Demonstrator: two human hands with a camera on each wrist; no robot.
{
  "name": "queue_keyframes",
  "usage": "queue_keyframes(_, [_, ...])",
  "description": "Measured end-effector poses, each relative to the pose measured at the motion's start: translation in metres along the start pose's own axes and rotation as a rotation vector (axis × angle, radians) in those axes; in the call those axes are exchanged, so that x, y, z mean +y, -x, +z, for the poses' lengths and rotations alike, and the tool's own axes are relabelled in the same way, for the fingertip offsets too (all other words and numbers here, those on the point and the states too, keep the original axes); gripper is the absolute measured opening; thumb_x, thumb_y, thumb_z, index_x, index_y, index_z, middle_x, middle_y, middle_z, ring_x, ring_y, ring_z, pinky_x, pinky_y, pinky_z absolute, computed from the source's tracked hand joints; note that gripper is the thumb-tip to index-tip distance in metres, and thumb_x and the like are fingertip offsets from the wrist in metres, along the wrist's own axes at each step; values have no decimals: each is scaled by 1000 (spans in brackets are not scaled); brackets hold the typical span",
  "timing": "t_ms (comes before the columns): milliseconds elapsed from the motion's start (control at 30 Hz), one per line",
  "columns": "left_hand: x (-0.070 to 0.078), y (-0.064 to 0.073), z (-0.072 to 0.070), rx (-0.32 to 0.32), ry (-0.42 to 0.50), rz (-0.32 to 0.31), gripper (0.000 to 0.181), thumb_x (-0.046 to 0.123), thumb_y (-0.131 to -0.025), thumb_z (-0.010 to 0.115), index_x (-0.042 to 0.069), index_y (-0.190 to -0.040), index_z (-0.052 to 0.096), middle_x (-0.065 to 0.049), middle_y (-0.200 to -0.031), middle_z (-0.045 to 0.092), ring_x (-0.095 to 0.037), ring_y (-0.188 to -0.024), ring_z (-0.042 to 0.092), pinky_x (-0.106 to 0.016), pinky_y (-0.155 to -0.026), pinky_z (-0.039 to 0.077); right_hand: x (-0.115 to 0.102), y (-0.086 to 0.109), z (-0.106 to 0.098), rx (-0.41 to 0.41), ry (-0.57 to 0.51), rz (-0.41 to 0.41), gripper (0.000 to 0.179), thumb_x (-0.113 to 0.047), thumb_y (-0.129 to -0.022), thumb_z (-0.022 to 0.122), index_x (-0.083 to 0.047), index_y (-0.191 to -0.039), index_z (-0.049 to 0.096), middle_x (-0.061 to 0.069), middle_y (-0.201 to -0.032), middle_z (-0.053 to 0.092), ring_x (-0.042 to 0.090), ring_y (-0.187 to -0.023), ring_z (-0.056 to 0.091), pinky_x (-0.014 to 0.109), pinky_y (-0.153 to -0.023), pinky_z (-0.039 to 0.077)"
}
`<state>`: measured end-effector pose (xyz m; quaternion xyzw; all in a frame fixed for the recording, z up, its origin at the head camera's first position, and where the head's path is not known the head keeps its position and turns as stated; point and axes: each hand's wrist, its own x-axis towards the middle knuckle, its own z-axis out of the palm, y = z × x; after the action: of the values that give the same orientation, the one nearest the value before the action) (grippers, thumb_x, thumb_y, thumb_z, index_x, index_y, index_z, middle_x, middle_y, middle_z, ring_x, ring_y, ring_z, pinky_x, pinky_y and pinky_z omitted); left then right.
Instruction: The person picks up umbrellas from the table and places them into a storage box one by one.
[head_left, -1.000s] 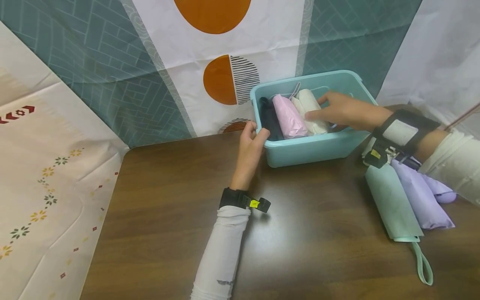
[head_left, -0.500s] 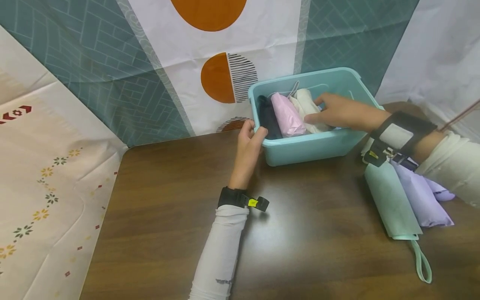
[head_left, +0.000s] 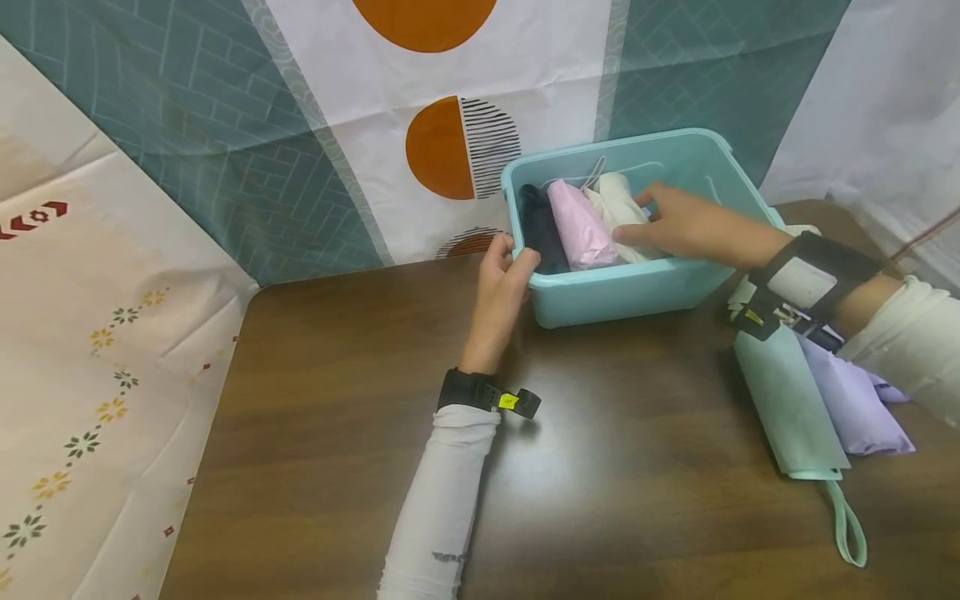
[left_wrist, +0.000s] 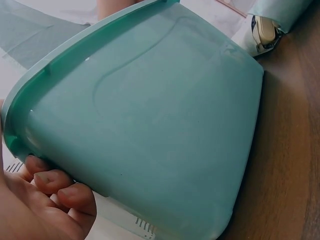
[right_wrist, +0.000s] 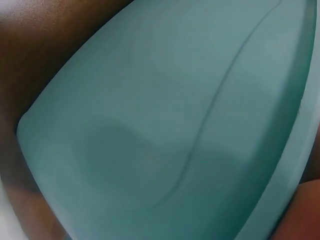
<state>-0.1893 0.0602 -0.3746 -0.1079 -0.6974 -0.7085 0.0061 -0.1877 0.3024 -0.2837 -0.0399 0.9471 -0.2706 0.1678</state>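
My left hand (head_left: 498,300) grips the near left corner of a light teal plastic bin (head_left: 622,296), thumb on top of the rim; the left wrist view shows its curled fingers (left_wrist: 77,196) under the rim. Inside the bin lie a black folded umbrella (head_left: 542,233), a pink one (head_left: 581,229) and a cream one (head_left: 621,204), side by side. My right hand (head_left: 678,221) reaches over the bin's right side and holds the cream umbrella between thumb and fingers; part of its grip is hidden. The right wrist view shows mostly the bin's outer wall (right_wrist: 150,110).
Right of the bin, a mint folded umbrella (head_left: 791,400) with a wrist loop lies on the brown wooden table (head_left: 360,417). Lavender folded umbrella (head_left: 862,400) lies beside it, partly under my right forearm. Patterned cloth (head_left: 315,150) hangs behind the table.
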Motion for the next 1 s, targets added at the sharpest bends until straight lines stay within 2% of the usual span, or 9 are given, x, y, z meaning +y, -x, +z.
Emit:
queue_keyframes(333, [0, -2, -2, -2, -20, 28, 20, 27, -85, 51, 13, -97, 46, -10, -74, 41, -21, -66, 43, -27, -57, 37, -2, 1, 0, 0, -18, 14, 91, -61, -92, 49, 4, -148, 20, 26, -137, 39, 40, -118, 43, 55, -89, 40])
queue_keyframes(633, [-2, -3, -3, -11, -27, 15, 20, 28, -86, 52, 12, -98, 46, -10, -76, 43, -21, -70, 45, -28, -59, 38, -1, -1, 2, 10, -2, 6, 89, -61, -93, 47, 4, -147, 20, 29, -137, 38, 41, -119, 42, 56, -91, 38])
queue_keyframes(1000, [-3, -1, -4, -15, -31, 20, 21, 28, -86, 52, 12, -97, 47, -9, -74, 43, -21, -66, 43, -27, -57, 36, 0, 1, 8, 21, -7, 6, 90, -61, -93, 46, 3, -149, 17, 30, -136, 40, 44, -117, 44, 58, -86, 41])
